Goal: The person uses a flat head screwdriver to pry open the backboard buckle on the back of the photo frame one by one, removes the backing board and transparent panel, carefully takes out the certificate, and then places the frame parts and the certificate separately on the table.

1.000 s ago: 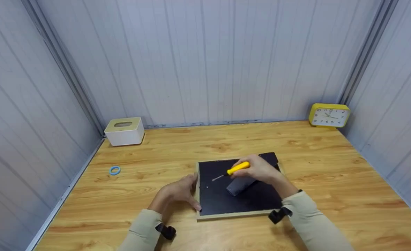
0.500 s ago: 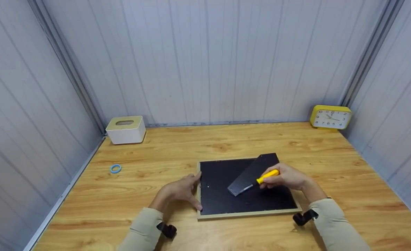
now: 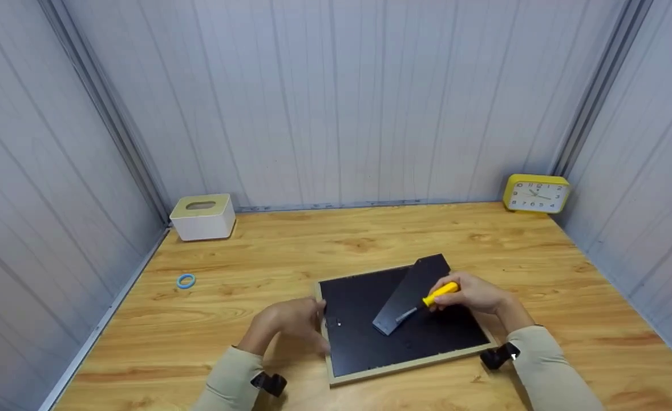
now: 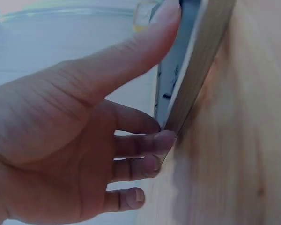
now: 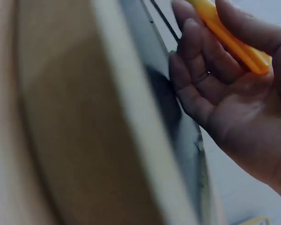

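Observation:
A picture frame (image 3: 364,348) with a light wooden rim lies face down in the head view. Its black back carries a slanted stand leg (image 3: 407,291). My right hand (image 3: 473,294) pinches a screwdriver (image 3: 441,293) by its yellow handle, with the shaft slanting down over the stand leg. Whether the tip touches is unclear. At the frame's left edge is my left hand (image 3: 296,322), thumb and fingers spread along it. In the left wrist view its fingertips touch the wooden rim (image 4: 196,70), with the thumb over the back. The frame's front is hidden.
A blue ring (image 3: 186,281) lies on the wooden table (image 3: 245,251) to the left. Behind it stands a white tissue box (image 3: 203,220) with a wood-coloured lid. A yellow clock (image 3: 537,194) sits at the back right corner. Pale panel walls enclose the table.
First, my right hand moved right and toward me with the screwdriver. Since then the picture frame has turned, its left side coming nearer to me, with my left hand still beside that edge.

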The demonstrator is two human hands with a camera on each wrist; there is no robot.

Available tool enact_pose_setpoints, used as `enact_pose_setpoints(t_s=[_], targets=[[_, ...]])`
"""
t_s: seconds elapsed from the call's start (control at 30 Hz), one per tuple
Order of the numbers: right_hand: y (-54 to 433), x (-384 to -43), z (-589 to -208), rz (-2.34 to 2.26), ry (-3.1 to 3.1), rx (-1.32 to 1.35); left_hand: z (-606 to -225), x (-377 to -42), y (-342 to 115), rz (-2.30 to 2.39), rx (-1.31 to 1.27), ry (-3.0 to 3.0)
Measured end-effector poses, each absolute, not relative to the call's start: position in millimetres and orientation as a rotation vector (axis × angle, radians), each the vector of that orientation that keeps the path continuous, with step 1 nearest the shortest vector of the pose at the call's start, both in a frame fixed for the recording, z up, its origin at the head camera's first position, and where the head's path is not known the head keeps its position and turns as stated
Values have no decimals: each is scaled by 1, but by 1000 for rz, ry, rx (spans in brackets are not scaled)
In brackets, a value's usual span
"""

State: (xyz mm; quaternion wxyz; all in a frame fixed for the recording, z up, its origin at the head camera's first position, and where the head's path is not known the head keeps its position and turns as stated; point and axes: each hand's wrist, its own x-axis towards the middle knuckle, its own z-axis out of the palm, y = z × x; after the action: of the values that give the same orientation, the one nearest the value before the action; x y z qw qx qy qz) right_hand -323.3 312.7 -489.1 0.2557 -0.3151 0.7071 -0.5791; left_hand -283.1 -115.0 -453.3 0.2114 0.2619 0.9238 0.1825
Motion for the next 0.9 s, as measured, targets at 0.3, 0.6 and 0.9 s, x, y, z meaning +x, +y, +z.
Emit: enact_pose_setpoints(t_s=[0.3,0.6,0.9], targets=[[344,-315,-482,-1402,1387,-930,-476,-304,-134,826,701,2648],[341,-318,-485,-1365,1537,-799,-478,-309,-136,913,712,2568],[341,-325,-490,-1622,1551,-1082,-478,-308,-134,874,682,2575]])
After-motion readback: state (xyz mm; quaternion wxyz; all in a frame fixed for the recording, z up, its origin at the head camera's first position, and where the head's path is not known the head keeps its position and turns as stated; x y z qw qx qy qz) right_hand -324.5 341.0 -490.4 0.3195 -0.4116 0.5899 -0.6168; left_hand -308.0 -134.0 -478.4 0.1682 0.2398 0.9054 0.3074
